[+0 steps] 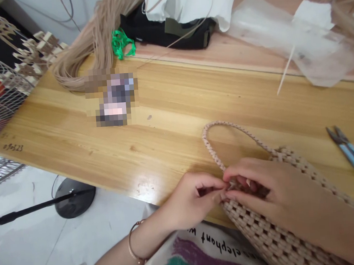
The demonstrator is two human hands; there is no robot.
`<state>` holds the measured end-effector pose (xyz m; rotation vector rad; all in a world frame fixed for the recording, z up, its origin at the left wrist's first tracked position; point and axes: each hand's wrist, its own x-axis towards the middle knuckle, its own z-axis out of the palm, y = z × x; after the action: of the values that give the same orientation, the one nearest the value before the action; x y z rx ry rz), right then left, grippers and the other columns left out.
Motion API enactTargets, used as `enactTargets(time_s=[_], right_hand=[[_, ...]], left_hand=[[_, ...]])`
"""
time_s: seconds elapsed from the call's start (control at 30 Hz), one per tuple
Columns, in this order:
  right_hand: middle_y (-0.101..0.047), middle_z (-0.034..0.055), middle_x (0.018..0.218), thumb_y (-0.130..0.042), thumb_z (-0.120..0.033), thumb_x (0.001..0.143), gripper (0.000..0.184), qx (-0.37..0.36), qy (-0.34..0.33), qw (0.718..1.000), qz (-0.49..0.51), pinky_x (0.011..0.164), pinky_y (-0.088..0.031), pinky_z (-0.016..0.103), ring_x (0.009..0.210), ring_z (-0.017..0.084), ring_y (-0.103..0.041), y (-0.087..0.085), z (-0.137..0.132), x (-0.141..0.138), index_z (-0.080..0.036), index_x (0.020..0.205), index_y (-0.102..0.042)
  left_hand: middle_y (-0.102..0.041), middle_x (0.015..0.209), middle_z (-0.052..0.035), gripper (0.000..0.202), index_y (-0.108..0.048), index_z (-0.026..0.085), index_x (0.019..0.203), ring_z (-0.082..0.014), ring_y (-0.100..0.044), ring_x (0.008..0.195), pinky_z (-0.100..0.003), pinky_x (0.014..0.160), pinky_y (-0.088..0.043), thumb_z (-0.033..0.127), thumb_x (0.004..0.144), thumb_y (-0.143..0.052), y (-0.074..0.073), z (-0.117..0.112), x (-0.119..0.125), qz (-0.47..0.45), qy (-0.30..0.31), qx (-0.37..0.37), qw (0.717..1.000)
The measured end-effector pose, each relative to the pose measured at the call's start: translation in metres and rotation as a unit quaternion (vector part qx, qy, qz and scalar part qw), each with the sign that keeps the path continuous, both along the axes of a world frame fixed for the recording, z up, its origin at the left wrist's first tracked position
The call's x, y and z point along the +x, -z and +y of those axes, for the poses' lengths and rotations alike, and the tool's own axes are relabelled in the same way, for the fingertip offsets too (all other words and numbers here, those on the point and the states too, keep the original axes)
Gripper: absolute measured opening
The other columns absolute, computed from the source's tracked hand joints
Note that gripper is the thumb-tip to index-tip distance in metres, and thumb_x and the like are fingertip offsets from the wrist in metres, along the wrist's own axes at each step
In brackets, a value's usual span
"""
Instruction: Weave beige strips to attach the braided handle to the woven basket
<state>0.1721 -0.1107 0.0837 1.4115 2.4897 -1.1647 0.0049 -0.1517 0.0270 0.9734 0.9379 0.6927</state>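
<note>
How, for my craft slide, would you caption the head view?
Left hand and right hand pinch rim strands of a woven bag, beside its braided handle.

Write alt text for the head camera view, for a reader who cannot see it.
The left hand and right hand pinch the rim of a pale woven bag where its braided handle joins, at the near edge of a wooden table. Blue snips lie to the right, and a bundle of pale strands lies far left.
</note>
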Motion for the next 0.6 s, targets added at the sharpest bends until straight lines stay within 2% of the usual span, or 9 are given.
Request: enactTargets(time_s=[0.1, 0.2, 0.27, 0.37, 0.47, 0.6], right_hand=[[-0.058, -0.0025, 0.069, -0.060, -0.028, 0.083, 0.012, 0.028, -0.034, 0.999, -0.023, 0.055, -0.037, 0.028, 0.061, 0.015, -0.053, 0.003, -0.004, -0.002, -0.020, 0.074, -0.057], [-0.058, -0.0018, 0.067, -0.052, -0.019, 0.086, 0.016, 0.039, -0.050, 0.998, -0.015, 0.054, -0.037, 0.028, 0.060, 0.015, -0.054, 0.003, -0.004, -0.003, -0.019, 0.070, -0.056], [-0.059, -0.0019, 0.067, -0.047, -0.014, 0.087, 0.021, 0.013, -0.039, 0.999, 0.007, 0.056, -0.039, 0.027, 0.061, 0.014, -0.055, 0.000, -0.001, -0.001, -0.019, 0.070, -0.057], [-0.063, -0.0018, 0.074, -0.046, -0.020, 0.090, 0.023, -0.054, -0.003, 0.997, 0.048, 0.060, -0.043, 0.026, 0.068, 0.013, -0.059, -0.005, 0.004, 0.004, -0.021, 0.075, -0.064], [-0.064, -0.0024, 0.074, -0.046, -0.026, 0.090, 0.025, -0.114, 0.048, 0.990, 0.072, 0.062, -0.045, 0.025, 0.070, 0.013, -0.060, -0.008, 0.006, 0.008, -0.024, 0.073, -0.066], [-0.064, -0.0038, 0.068, -0.048, -0.027, 0.087, 0.025, -0.147, 0.080, 0.982, 0.087, 0.059, -0.044, 0.025, 0.066, 0.013, -0.060, -0.009, 0.003, 0.009, -0.025, 0.071, -0.066]], left_hand=[[-0.063, 0.065, -0.0013, 0.015, -0.071, 0.012, 0.071, -0.0105, -0.054, 0.063, -0.020, 0.058, -0.041, 0.011, 0.078, -0.058, -0.001, 0.003, -0.001, -0.019, 0.006, 0.017, 1.000], [-0.068, 0.068, -0.0034, 0.016, -0.073, 0.013, 0.071, -0.0129, -0.060, 0.067, -0.023, 0.064, -0.046, 0.007, 0.075, -0.059, 0.000, 0.003, 0.000, -0.024, -0.001, 0.003, 1.000], [-0.070, 0.070, -0.0049, 0.015, -0.074, 0.014, 0.073, -0.0136, -0.062, 0.068, -0.023, 0.066, -0.048, 0.007, 0.074, -0.060, 0.000, 0.002, 0.001, -0.023, -0.008, -0.022, 0.999], [-0.070, 0.070, -0.0057, 0.014, -0.074, 0.013, 0.075, -0.0129, -0.062, 0.065, -0.022, 0.063, -0.049, 0.008, 0.074, -0.061, -0.001, 0.002, 0.002, -0.018, -0.008, -0.039, 0.999], [-0.069, 0.070, -0.0063, 0.015, -0.074, 0.011, 0.077, -0.0126, -0.062, 0.063, -0.022, 0.061, -0.050, 0.007, 0.075, -0.060, -0.005, 0.002, 0.000, -0.010, 0.006, -0.026, 1.000], [-0.069, 0.072, -0.0074, 0.019, -0.073, 0.008, 0.080, -0.0121, -0.061, 0.065, -0.021, 0.063, -0.049, 0.002, 0.076, -0.056, -0.009, 0.001, -0.005, 0.022, 0.043, 0.017, 0.999]])
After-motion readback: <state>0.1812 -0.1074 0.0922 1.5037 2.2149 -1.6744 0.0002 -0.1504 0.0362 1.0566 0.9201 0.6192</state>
